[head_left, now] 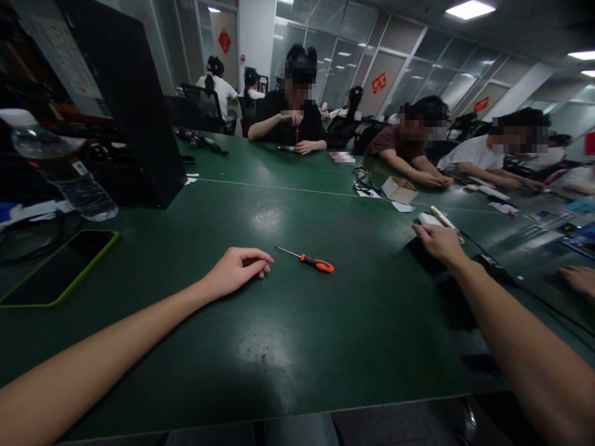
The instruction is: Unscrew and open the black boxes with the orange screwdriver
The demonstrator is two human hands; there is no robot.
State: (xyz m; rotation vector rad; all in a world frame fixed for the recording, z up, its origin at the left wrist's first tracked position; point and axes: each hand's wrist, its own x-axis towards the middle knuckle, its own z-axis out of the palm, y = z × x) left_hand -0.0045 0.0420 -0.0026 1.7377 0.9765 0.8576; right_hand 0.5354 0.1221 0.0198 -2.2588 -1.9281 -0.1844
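An orange-and-black screwdriver (317, 263) lies on the green table, its thin metal shaft pointing left. Just left of its tip, my left hand (238, 271) rests on the tabletop, fingers loosely bent and holding nothing. The screwdriver and the hand do not touch. Farther right, my right hand (440, 241) is held over the table with its fingers closed; whatever they may grip is hidden. Right behind that hand are a white object (428, 219), partly covered, and a pale power strip (444, 218). A dark patch shows beneath the right hand.
At left stand a water bottle (69, 167) and a tall black case (134, 105), with a green-edged phone (60, 266) in front. Toward the back right are a small open box (398, 189) and black cables (364, 179). A black cord runs along the right. Several people sit around the table.
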